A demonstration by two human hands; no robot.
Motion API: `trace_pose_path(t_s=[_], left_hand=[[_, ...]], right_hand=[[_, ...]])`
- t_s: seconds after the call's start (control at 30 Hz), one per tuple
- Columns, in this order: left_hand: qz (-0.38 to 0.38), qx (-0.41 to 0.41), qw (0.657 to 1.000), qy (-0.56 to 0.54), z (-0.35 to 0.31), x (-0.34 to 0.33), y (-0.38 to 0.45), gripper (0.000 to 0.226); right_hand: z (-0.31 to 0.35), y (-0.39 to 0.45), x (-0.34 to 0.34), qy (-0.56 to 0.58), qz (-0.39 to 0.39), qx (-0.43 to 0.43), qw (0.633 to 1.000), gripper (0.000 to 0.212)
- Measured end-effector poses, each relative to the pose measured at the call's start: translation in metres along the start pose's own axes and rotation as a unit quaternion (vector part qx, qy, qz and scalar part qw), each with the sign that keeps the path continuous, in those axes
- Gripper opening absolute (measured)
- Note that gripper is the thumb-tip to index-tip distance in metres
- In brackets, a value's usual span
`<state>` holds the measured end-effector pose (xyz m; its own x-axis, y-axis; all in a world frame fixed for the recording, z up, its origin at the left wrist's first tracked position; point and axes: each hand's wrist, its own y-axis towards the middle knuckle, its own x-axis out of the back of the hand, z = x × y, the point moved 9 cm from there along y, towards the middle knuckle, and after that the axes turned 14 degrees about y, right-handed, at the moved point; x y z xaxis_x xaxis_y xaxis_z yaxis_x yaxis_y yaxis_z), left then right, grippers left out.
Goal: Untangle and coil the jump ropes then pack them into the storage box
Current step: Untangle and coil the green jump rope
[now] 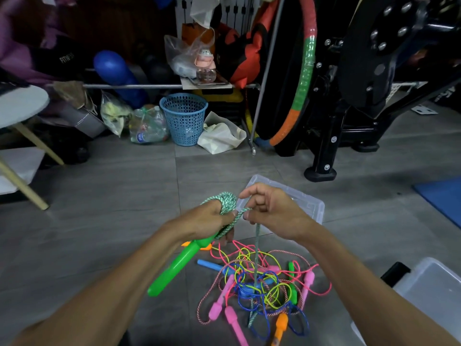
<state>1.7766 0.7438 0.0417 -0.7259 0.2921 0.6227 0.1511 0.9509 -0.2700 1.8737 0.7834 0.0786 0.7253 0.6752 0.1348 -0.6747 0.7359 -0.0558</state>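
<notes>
Clearly the coiling step is in hand, with one rope of several. The left hand (212, 217) grips the green handle (178, 264) and carries turns of the green-and-white braided rope (225, 202) wound round its fingers. The right hand (268, 211) pinches the free run of that rope just beside the coil, and the strand drops straight down into the tangle of jump ropes (259, 280) on the grey tile floor (112, 196).

Next, I judge, the right hand must feed more rope onto the coil while drawing the tail up out of the pink, blue and yellow cords without dragging them along.

A clear plastic lid or tray (309, 203) lies just beyond the hands, and a clear storage box (434, 283) sits at the right edge, well apart from the pile. Bare floor lies open left of the tangle; the exercise machine base (320, 171) and blue basket (184, 118) stand farther off.
</notes>
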Motion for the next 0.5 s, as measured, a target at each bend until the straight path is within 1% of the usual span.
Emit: trace_pose_path(t_s=[0.03, 0.1, 0.13, 0.17, 0.2, 0.27, 0.3, 0.37, 0.43, 0.5], left_hand=[[0.007, 0.005, 0.999, -0.049, 0.0, -0.002, 0.0, 0.041], [0.003, 0.013, 0.991, -0.135, 0.002, 0.002, -0.001, 0.04], [0.012, 0.008, 0.988, -0.154, 0.002, 0.003, -0.002, 0.039], [0.029, 0.002, 0.986, -0.164, 0.001, 0.002, -0.004, 0.034], [0.054, -0.005, 0.984, -0.171, -0.001, -0.002, -0.006, 0.026], [0.093, -0.017, 0.975, -0.203, -0.006, -0.011, -0.01, 0.023], [0.089, -0.028, 0.969, -0.231, -0.009, -0.011, -0.009, 0.021], [0.042, -0.036, 0.95, -0.307, -0.01, -0.003, -0.007, 0.017], [-0.008, -0.033, 0.929, -0.368, -0.006, 0.007, -0.006, 0.026], [-0.03, -0.038, 0.919, -0.39, -0.005, 0.014, -0.009, 0.031]], right_hand=[[0.0, 0.001, 0.003, -0.003, -0.011, 0.007, 1.0, 0.028], [0.001, 0.002, 0.015, -0.023, -0.056, 0.023, 0.998, 0.023], [0.002, 0.002, 0.022, -0.04, -0.083, 0.034, 0.995, 0.02], [0.003, 0.001, 0.029, -0.06, -0.11, 0.047, 0.991, 0.02], [0.006, 0.001, 0.034, -0.078, -0.132, 0.062, 0.986, 0.023], [0.01, 0.001, 0.037, -0.099, -0.161, 0.082, 0.979, 0.027], [0.011, 0.001, 0.035, -0.1, -0.17, 0.089, 0.976, 0.028], [0.01, 0.002, 0.033, -0.091, -0.183, 0.103, 0.973, 0.033], [0.007, 0.004, 0.031, -0.07, -0.175, 0.099, 0.977, 0.034], [0.002, 0.005, 0.031, -0.04, -0.157, 0.077, 0.984, 0.033]])
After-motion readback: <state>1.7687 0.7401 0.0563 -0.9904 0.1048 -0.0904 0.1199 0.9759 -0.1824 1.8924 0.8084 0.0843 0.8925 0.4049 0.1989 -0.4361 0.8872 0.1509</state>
